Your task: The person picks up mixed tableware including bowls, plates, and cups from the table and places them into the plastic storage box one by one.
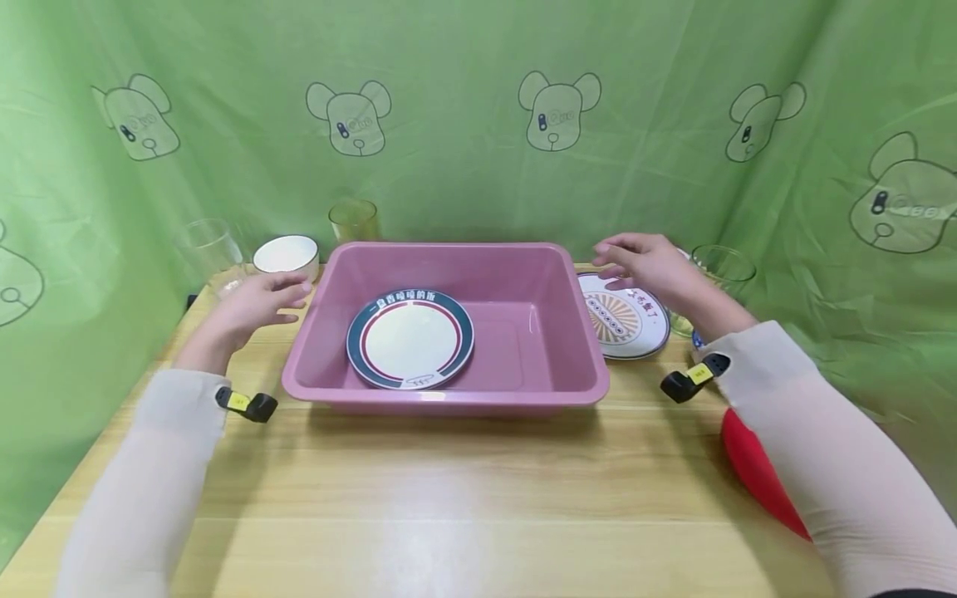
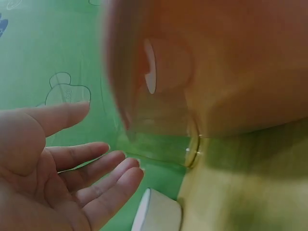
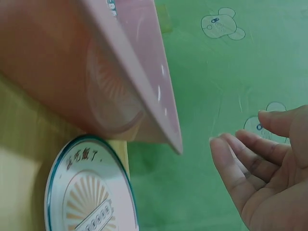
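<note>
A pink plastic tub (image 1: pixel 449 407) stands on the wooden table, and a white plate with a dark teal rim (image 1: pixel 409 340) lies inside at its left. My left hand (image 1: pixel 257 306) is held just off the tub's left side, fingers loosely extended and holding nothing; the left wrist view shows its palm (image 2: pixel 53 178). Over on the right, my right hand (image 1: pixel 646 264) hovers above a white plate with an orange sunburst (image 1: pixel 631 320). Its fingers are relaxed, with nothing in them, and the tub wall (image 3: pixel 130 72) is apart from them in the right wrist view.
Behind the left hand are a white bowl (image 1: pixel 287 253) and a clear glass (image 1: pixel 209 245). A yellow glass (image 1: pixel 354 220) stands behind the tub. Another glass (image 1: pixel 721 264) is at the right. A red object (image 1: pixel 755 473) is partly hidden by the right sleeve. Green curtains enclose the table.
</note>
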A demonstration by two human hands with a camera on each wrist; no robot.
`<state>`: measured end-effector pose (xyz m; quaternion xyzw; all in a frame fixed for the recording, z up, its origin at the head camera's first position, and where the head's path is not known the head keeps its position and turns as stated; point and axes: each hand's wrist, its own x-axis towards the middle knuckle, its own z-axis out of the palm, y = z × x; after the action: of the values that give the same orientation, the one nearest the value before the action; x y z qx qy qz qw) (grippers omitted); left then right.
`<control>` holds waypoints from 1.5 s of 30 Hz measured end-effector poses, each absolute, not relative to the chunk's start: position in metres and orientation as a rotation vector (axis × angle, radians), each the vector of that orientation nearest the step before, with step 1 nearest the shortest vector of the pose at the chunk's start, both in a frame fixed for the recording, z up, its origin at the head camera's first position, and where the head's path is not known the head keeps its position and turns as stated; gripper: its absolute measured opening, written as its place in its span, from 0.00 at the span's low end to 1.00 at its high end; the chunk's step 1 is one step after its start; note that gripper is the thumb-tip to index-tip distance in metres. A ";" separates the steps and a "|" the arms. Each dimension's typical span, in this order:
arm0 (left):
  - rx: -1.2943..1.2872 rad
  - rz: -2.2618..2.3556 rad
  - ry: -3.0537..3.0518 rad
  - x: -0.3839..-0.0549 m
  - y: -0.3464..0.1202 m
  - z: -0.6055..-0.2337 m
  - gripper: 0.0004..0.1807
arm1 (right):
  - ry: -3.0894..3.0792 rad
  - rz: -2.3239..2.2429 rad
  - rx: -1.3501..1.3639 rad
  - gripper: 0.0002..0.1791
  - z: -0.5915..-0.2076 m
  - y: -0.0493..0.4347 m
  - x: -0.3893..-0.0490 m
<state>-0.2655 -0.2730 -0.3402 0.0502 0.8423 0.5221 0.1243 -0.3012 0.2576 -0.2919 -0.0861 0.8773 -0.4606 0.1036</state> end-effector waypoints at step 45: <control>0.163 2.189 1.883 -0.255 -0.259 -0.408 0.33 | 2.509 -1.436 -0.105 0.34 -0.363 0.330 -0.287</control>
<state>-0.2552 -0.2594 -0.4076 0.0559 0.6460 0.7510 0.1244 -0.2871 0.3298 -0.3629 -0.0361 0.8607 -0.4925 0.1242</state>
